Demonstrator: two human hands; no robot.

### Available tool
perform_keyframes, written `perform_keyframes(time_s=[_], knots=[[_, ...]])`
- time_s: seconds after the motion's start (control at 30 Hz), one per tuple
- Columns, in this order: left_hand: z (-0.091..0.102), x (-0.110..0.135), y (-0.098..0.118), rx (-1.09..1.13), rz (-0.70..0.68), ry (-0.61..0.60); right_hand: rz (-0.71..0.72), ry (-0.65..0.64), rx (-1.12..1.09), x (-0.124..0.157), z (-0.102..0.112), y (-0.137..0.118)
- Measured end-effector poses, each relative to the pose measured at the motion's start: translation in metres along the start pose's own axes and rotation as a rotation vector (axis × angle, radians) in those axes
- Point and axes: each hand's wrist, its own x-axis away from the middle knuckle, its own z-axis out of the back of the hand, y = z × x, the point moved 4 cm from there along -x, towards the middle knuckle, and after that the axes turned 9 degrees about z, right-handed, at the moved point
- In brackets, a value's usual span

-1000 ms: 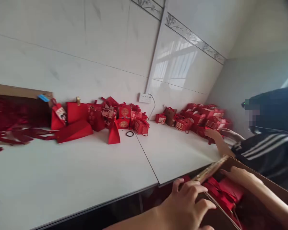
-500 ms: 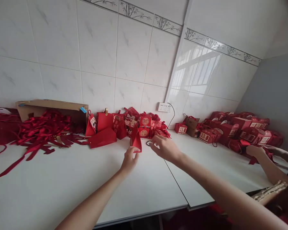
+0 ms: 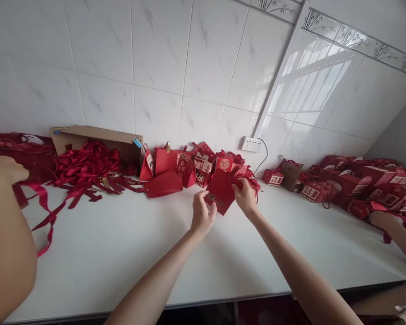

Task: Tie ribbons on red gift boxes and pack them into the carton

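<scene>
Smooth red folded card [image 3: 222, 188] with a soft sheen, satiny red cloth ribbons [image 3: 84, 166], matt brown cardboard carton [image 3: 98, 132], glossy wall tiles [image 3: 159, 49] catching light opposite me, smooth white tabletop [image 3: 104, 243], white plastic socket strip [image 3: 251, 144]

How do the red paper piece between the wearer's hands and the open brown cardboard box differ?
The red paper piece is tilted between left hand and right hand; the brown cardboard box rests on the white table. The piece is smaller; the wider box spills red ribbons.
</scene>
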Motion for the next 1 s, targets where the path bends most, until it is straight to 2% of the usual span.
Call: perform_keyframes(time_s=[0.07, 0.17, 0.23, 0.3, 0.37, 0.53, 0.6, 0.67, 0.73, 0.8, 0.9, 1.0], knots=[[0.000, -0.001, 0.002, 0.048, 0.020, -0.012, 0.057, 0.124, -0.069, 0.030, 0.023, 0.013], [-0.002, 0.003, 0.010, 0.116, 0.004, -0.101, 0.201, 0.340, -0.216, 0.082, 0.050, 0.025], [-0.004, 0.009, 0.019, 0.155, -0.033, -0.200, 0.241, 0.389, -0.249, 0.111, 0.058, 0.028], [-0.006, 0.017, 0.032, 0.192, -0.102, -0.314, 0.224, 0.375, -0.264, 0.128, 0.057, 0.028], [-0.007, 0.021, 0.047, 0.229, -0.178, -0.385, 0.202, 0.353, -0.299, 0.133, 0.055, 0.027], [-0.007, -0.001, 0.088, 0.288, -0.268, -0.354, 0.221, 0.352, -0.352, 0.126, 0.051, 0.020], [-0.014, -0.012, 0.099, 0.288, -0.256, -0.460, 0.214, 0.374, -0.351, 0.124, 0.049, 0.019], [-0.022, -0.017, 0.104, 0.285, -0.212, -0.600, 0.208, 0.423, -0.340, 0.123, 0.047, 0.018], [-0.027, -0.015, 0.103, 0.305, -0.161, -0.647, 0.212, 0.489, -0.317, 0.124, 0.044, 0.018], [-0.028, -0.010, 0.101, 0.336, -0.146, -0.599, 0.233, 0.563, -0.273, 0.124, 0.041, 0.019], [-0.025, -0.003, 0.103, 0.360, -0.212, -0.519, 0.273, 0.635, -0.182, 0.125, 0.039, 0.019], [-0.021, -0.001, 0.106, 0.368, -0.224, -0.551, 0.330, 0.617, -0.083, 0.125, 0.043, 0.018]])
